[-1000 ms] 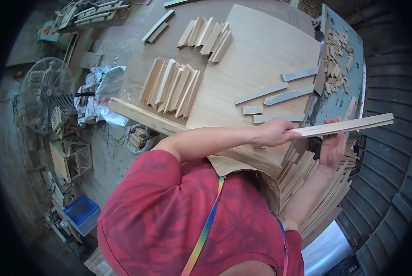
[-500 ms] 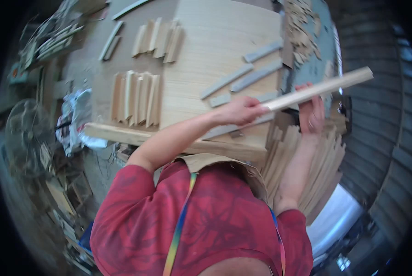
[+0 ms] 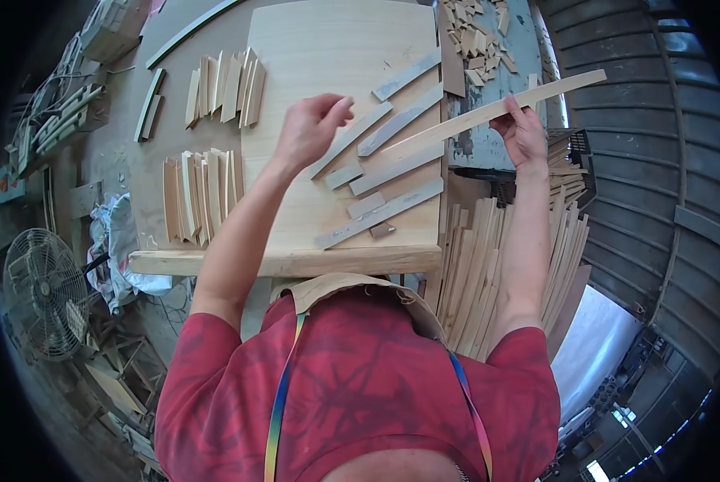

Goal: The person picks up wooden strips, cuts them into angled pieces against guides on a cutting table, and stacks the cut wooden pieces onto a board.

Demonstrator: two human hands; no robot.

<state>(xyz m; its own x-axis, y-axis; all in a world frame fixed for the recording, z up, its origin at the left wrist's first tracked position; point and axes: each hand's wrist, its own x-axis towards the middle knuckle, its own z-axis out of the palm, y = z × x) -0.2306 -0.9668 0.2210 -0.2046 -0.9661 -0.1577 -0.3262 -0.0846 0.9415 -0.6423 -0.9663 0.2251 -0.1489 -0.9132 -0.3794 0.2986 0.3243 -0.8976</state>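
Observation:
My right hand [image 3: 525,135] grips a long pale wooden strip [image 3: 448,124] near its middle, thumb on its near face. The strip's left end lies over the board and its right end sticks out past the bench edge. My left hand [image 3: 316,128] is raised over the pale wooden board [image 3: 295,40], fingers curled in, with nothing visible in them. Between my hands, several grey-faced strips lie at a slant on the board, among them a long grey piece [image 3: 400,120] and a front one [image 3: 384,214].
Two groups of short wooden pieces [image 3: 203,197] stand at the left. Small offcuts [image 3: 479,48] lie on a worn blue-green surface [image 3: 480,149]. Many long strips [image 3: 476,273] are stacked beside my right arm. A thick wooden beam [image 3: 295,261] edges the bench; a fan [image 3: 45,293] stands left.
My left hand has let go of the strip and moved left over the board. My right hand now grips the strip, whose left end reaches over the grey pieces. The view has shifted.

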